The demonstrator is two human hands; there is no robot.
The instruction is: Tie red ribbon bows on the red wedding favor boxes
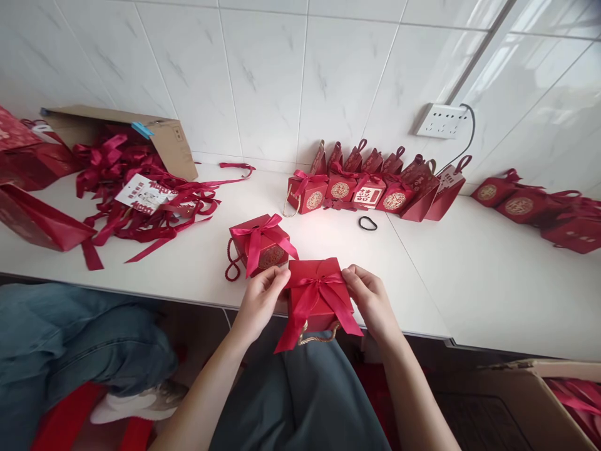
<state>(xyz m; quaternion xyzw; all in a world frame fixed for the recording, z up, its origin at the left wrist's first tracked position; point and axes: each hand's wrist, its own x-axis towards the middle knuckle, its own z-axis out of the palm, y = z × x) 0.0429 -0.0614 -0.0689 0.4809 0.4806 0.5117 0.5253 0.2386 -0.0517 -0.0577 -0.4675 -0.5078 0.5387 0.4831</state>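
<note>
I hold a small red gift box (315,294) between both hands, just over the front edge of the white counter (469,282). A red ribbon bow lies across its top and a rope handle hangs below it. My left hand (260,299) pinches the box's left side near the bow. On the right side, my right hand (370,300) has its fingers curled against the box's upper corner. A second red box with a bow (260,244) stands on the counter just behind my left hand.
A row of finished red boxes (370,188) lines the tiled wall, with a black hair tie (367,223) before it. A heap of red ribbons (141,200) spills from a cardboard box (126,128) at left. More red boxes (539,207) sit far right. Another person's leg (75,344) is at left.
</note>
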